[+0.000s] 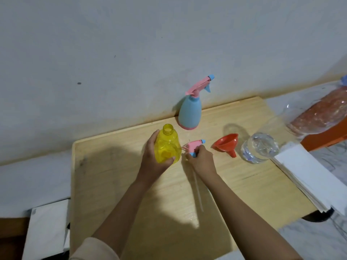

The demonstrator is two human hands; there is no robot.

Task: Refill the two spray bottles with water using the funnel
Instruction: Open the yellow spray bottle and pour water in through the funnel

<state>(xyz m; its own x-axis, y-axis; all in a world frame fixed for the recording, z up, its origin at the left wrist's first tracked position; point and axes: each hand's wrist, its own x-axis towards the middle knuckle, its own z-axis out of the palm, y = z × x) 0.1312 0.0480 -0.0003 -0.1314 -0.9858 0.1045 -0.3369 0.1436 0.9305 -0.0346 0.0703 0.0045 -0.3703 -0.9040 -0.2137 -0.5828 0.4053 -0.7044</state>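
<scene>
The left hand [155,158] is wrapped around the yellow spray bottle [167,145], which stands upright on the counter [112,184] with its neck open. The right hand [203,160] pinches the removed pink trigger head [195,146] just right of the yellow bottle, and its dip tube [198,192] trails back toward the person. To my eye the sensible thing is to lay the head down flat, clear of the bottle's base, so the tube cannot snag. The left hand should keep its hold on the bottle so it stays steady when the funnel is seated.

The red funnel [226,144] lies on its side further right of the yellow bottle, and the clear container of water [260,148] stands beyond it. Behind the yellow bottle, against the wall, the blue spray bottle [189,113] has its trigger on. A stack of white paper [309,173] sits far right, close to the water, so a spill would reach it.
</scene>
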